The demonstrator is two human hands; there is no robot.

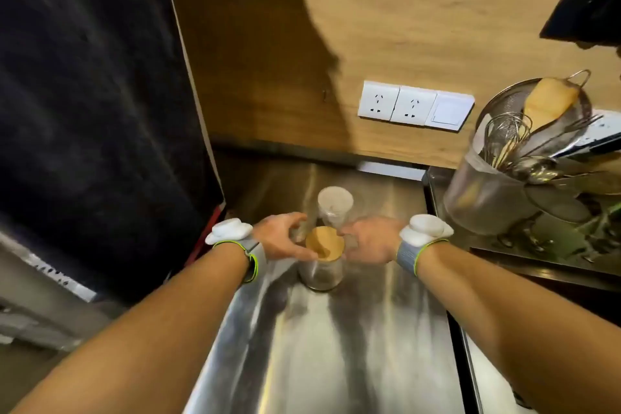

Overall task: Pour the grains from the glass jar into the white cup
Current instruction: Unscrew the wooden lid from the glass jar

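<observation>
On the steel worktop [336, 346] the glass jar [321, 274] stands upright, wooden lid [325, 243] still on, white cup [335, 205] just behind. Left hand [282, 239] pinches the lid's edge to open it; right hand [371, 240] curls narrow beside, holding nothing visible, likely steadying.

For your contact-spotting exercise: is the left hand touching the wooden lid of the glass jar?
Touching. The head view shows the left hand with its thumb lying against the edge of the wooden lid, no gap between them.
</observation>
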